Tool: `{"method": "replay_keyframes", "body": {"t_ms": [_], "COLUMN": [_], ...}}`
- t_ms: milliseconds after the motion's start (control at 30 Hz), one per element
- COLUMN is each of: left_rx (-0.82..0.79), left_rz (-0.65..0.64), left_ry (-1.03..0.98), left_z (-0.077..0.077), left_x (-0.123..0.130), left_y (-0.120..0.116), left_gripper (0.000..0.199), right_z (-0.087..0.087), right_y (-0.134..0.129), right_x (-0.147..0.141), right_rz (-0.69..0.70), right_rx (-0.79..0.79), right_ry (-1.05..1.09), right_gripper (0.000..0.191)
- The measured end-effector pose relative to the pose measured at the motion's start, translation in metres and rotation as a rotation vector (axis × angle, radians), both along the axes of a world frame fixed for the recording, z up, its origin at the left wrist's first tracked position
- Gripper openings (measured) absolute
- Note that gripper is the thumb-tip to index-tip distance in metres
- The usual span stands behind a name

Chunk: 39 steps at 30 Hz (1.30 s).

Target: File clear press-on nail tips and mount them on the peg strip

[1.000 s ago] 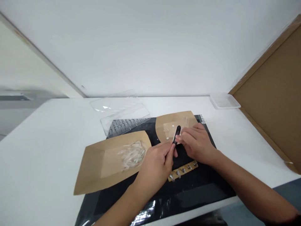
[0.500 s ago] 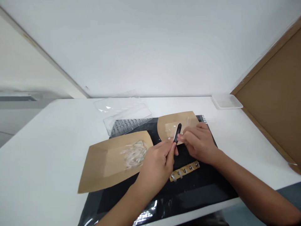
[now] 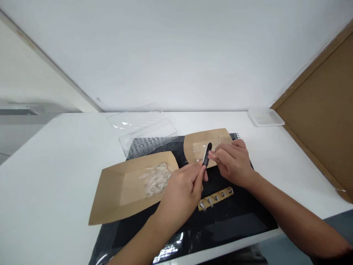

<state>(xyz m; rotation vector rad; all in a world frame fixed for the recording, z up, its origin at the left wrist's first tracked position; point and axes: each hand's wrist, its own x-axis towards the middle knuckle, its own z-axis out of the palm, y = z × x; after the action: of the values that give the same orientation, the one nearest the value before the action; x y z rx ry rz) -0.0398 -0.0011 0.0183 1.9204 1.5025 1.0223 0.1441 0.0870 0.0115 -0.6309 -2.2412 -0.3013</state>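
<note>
My left hand (image 3: 187, 186) is closed on the lower end of a slim black tool (image 3: 207, 154) with a pale edge, its tip pointing up and away. Pinched fingers of my right hand (image 3: 233, 162) touch the tool's right side; anything small between them is hidden. Beyond the hands lies a brown paper tray (image 3: 193, 141) with a few tiny white pieces. A larger paper tray (image 3: 110, 191) on the left holds a pile of thin clear pieces (image 3: 157, 179). Just below my hands, a tan strip (image 3: 220, 195) carries several small metal and clear parts.
A black mat (image 3: 217, 228) covers the front middle of the white table (image 3: 49, 173). Clear plastic cases (image 3: 149, 136) lie at the back left. A shallow translucent box (image 3: 266, 117) is at the back right, beside a cardboard panel (image 3: 325, 110).
The view has shifted slightly. My left hand still holds the black tool, and my right fingers have moved only a little along its side.
</note>
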Motion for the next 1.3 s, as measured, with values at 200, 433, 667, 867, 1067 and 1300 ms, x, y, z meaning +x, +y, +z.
{"method": "replay_keyframes", "body": {"t_ms": [200, 433, 667, 867, 1067, 1300], "left_rx": [0.004, -0.015, -0.036, -0.032, -0.053, -0.207], "left_rz": [-0.032, -0.046, -0.046, -0.049, -0.07, -0.1], "left_ry": [-0.024, -0.036, -0.025, -0.026, -0.024, -0.073], "left_z": [0.001, -0.003, -0.003, -0.005, -0.003, -0.004], "left_x": [0.0, -0.003, -0.002, 0.0, -0.003, 0.0], "left_y": [-0.001, 0.0, 0.0, 0.001, 0.001, -0.001], "left_gripper": [0.041, 0.04, 0.041, 0.04, 0.041, 0.042], "right_z": [0.004, 0.002, 0.002, 0.002, -0.002, -0.003], "right_y": [-0.001, -0.005, -0.005, -0.005, -0.006, -0.002], "right_x": [0.001, 0.003, 0.002, 0.004, 0.005, 0.015], "right_rz": [-0.019, 0.092, 0.089, 0.054, 0.077, 0.135], "right_rx": [0.023, -0.055, -0.053, -0.036, -0.039, -0.112], "right_ry": [0.017, -0.096, -0.066, -0.041, -0.089, -0.166], "right_gripper": [0.024, 0.024, 0.027, 0.023, 0.026, 0.022]}}
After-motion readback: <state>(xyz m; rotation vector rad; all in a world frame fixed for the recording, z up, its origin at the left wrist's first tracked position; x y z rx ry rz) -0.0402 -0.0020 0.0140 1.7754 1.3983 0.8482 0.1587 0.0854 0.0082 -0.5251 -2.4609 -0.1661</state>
